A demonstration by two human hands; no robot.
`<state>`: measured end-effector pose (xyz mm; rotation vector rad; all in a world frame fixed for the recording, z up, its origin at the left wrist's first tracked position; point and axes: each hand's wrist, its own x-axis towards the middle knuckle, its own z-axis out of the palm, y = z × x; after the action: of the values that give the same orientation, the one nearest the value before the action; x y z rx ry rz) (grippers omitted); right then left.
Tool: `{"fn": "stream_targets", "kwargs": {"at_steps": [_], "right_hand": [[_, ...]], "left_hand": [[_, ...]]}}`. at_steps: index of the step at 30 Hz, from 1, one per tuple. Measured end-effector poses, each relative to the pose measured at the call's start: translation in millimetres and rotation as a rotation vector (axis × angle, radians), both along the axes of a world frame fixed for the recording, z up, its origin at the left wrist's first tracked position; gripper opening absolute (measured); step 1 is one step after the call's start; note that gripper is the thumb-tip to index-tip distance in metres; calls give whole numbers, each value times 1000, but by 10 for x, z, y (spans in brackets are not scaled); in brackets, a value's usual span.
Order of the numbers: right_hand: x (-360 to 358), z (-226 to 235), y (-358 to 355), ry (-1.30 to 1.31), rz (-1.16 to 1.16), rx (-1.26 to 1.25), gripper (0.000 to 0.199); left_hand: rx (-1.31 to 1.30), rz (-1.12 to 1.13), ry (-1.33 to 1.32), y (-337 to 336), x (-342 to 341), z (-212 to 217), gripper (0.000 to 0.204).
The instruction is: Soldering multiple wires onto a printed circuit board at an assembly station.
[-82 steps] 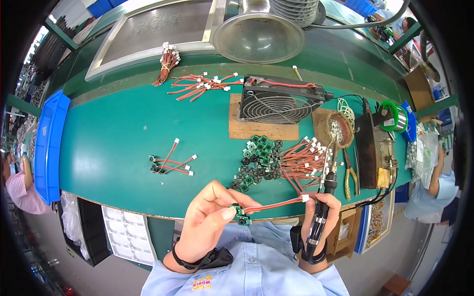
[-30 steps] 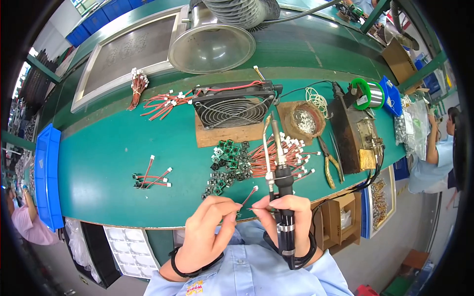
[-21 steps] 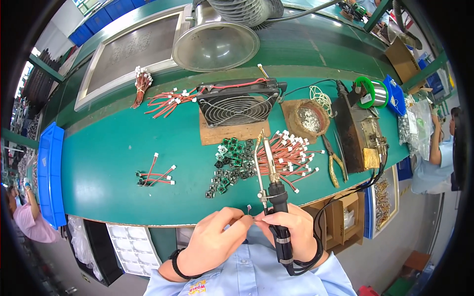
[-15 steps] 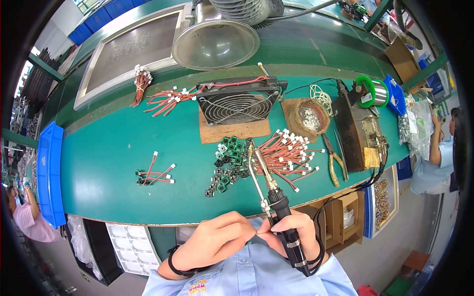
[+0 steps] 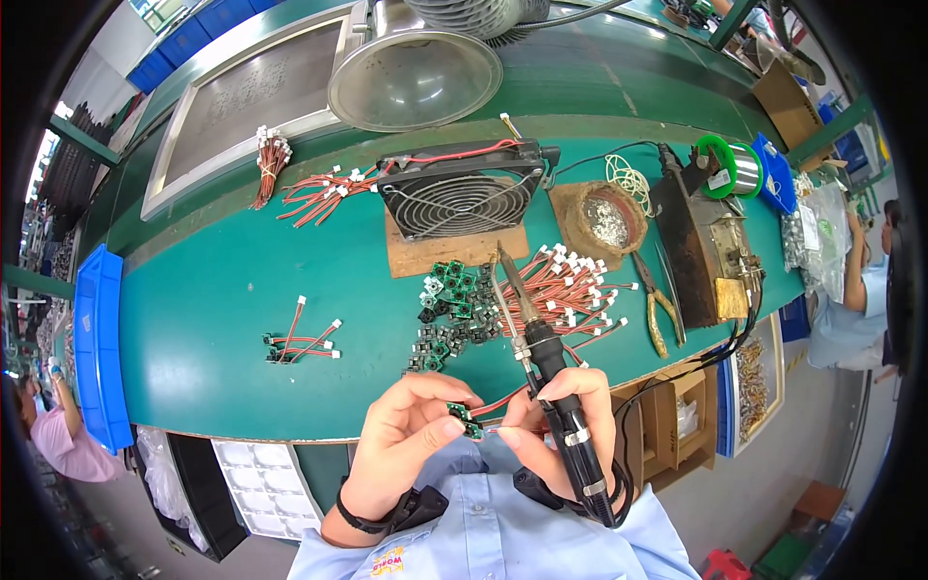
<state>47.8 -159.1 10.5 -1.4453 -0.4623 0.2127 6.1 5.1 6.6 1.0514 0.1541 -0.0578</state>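
My left hand pinches a small green circuit board between thumb and fingers, above the near edge of the table. My right hand grips a black-handled soldering iron, its metal tip pointing away toward the fan. A thin solder feed tube runs alongside the iron. Red wire stretches from the board toward my right fingertips, which pinch close to it; its far end is hidden by the hand. Beyond lie a pile of small green and black boards and many red-and-white wire leads with white connectors.
Behind the piles stands a black fan on a wooden board. Pliers, a solder spool and a dark soldering station sit to the right. Wired boards lie at left, near a blue tray.
My hands have drawn apart from touching fingertips. The left has turned so the board shows, with red wire visible between the hands. The iron has shifted slightly right.
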Motion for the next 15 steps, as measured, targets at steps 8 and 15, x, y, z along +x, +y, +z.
{"fn": "stream_targets", "kwargs": {"at_steps": [8,15], "right_hand": [[-60,-34,99,-62,8,-17,48],[-20,67,130,-210,-18,-89,48]], "left_hand": [[-492,-177,10,67,52,-229,21],[-576,-181,10,54,34,-260,20]]}}
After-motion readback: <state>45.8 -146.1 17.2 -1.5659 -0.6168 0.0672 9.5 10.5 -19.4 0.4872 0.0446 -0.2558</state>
